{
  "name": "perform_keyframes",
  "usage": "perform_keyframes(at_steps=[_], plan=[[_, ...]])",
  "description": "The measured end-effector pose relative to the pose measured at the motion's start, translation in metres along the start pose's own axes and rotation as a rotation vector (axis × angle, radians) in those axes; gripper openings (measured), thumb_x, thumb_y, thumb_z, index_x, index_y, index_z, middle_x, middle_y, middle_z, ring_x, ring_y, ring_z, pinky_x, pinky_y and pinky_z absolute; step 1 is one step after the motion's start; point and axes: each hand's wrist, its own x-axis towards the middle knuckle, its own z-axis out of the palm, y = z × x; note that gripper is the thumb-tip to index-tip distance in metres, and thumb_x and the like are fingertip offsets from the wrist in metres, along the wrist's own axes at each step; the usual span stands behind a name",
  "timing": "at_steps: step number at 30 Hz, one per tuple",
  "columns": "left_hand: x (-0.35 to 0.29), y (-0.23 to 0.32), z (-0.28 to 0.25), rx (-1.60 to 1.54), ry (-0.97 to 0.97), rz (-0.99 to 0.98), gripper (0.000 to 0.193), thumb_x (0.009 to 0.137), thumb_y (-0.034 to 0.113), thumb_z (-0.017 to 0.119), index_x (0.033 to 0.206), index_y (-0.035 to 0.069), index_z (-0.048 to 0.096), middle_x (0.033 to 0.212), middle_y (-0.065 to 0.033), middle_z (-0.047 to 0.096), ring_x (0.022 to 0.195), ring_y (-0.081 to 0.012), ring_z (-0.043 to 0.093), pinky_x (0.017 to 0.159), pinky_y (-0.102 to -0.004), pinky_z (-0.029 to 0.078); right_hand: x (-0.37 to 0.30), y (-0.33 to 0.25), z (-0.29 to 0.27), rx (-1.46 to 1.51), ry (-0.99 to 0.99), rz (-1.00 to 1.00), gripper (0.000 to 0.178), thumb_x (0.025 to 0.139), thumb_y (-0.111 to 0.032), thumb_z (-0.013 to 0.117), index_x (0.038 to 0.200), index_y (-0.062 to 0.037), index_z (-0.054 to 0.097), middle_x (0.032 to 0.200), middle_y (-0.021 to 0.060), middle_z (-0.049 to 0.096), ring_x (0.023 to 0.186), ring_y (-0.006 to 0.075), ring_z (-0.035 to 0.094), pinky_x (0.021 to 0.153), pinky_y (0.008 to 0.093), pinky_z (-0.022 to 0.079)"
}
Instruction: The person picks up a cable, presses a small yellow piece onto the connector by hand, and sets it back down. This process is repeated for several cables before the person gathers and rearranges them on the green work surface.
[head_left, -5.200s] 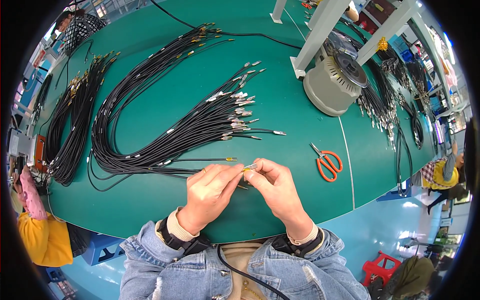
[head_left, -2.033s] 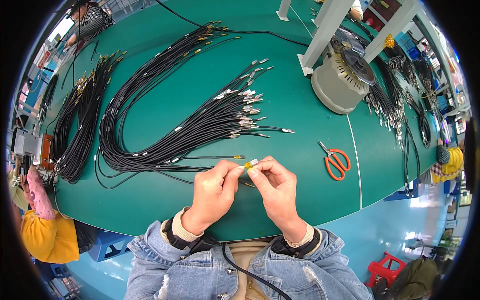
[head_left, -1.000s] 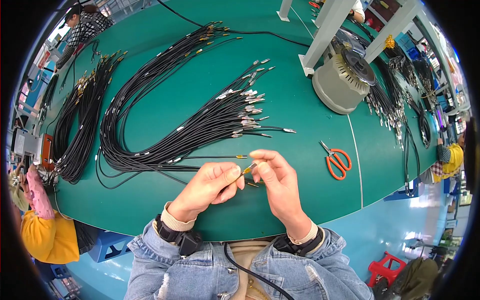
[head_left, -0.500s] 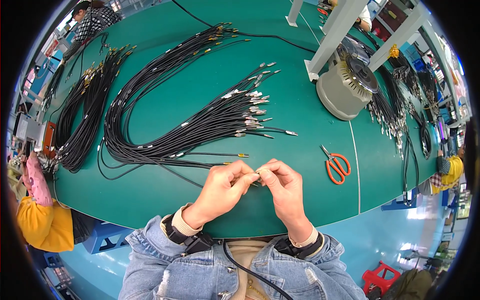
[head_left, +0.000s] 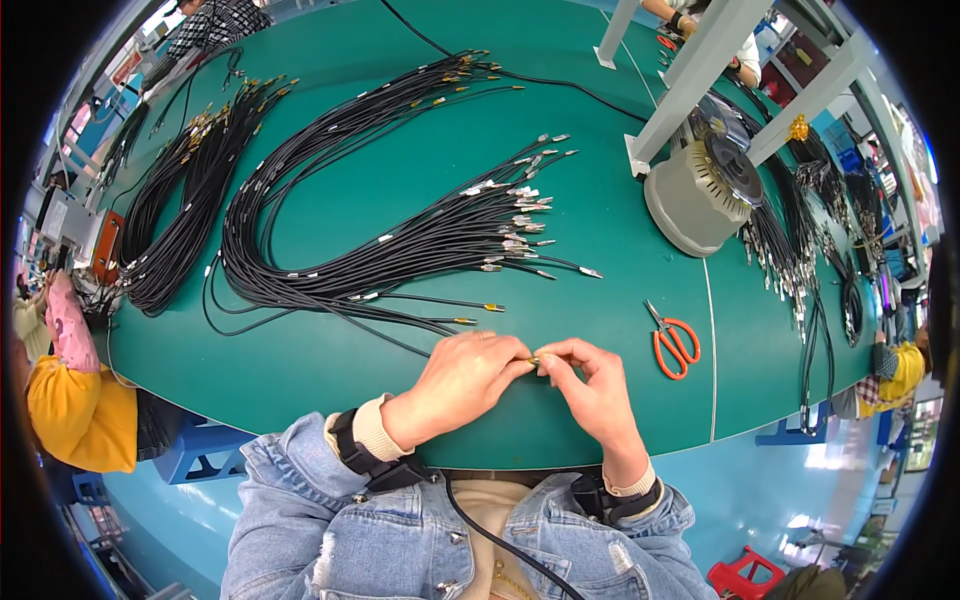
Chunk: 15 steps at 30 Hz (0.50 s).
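Observation:
Near the table's front edge, my left hand (head_left: 468, 378) is closed in a pinch round the end of a thin black cable (head_left: 400, 345) that runs in from the bundle. Thumb and forefinger of my right hand (head_left: 592, 388) pinch the small gold-coloured connector (head_left: 534, 360) at the cable's tip; the fingers hide most of it. Just beyond my hands curves a big U-shaped bundle of black cables (head_left: 385, 262), silver-tipped at one end and yellowish-tipped at the other. To the right of my right hand lie orange-handled snips (head_left: 676, 348), points facing away.
Another folded cable bundle (head_left: 172, 215) lies on the green table (head_left: 320, 390) at the left. A round grey machine (head_left: 695, 205) stands at the right beside white metal posts (head_left: 690, 85). More cables (head_left: 785, 255) hang beyond it. Other people sit around the table.
My left hand has rolled so its back shows more. My right fingers have shifted slightly right, exposing the gold-coloured tip between both hands. The whole view has shifted a little.

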Motion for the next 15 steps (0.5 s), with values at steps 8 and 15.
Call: perform_keyframes(at_steps=[8,15], plan=[[0.027,-0.049,-0.035,0.465,0.187,0.029,0.019,0.072,0.008,0.07,0.088,0.006,0.06,0.086,-0.0067,0.057,0.081,-0.0251,0.056,0.068,-0.0367,0.047,0.0,-0.012,-0.025,-0.267,0.01,-0.142,0.018,0.083,-0.007,0.063,0.099,0.0012,0.065,0.08,0.0045,0.059,0.074,0.0125,0.054,0.071,0.0259,0.044],[0.034,-0.074,-0.026,0.669,0.174,0.059,0.017,0.068,0.007,0.067,0.083,0.006,0.056,0.079,-0.0053,0.051,0.077,-0.0224,0.055,0.065,-0.0337,0.048,0.006,-0.019,-0.033,-0.274,-0.002,-0.166,0.018,0.084,-0.009,0.063,0.099,0.0008,0.065,0.08,0.0048,0.059,0.076,0.0126,0.054,0.073,0.0263,0.044]])
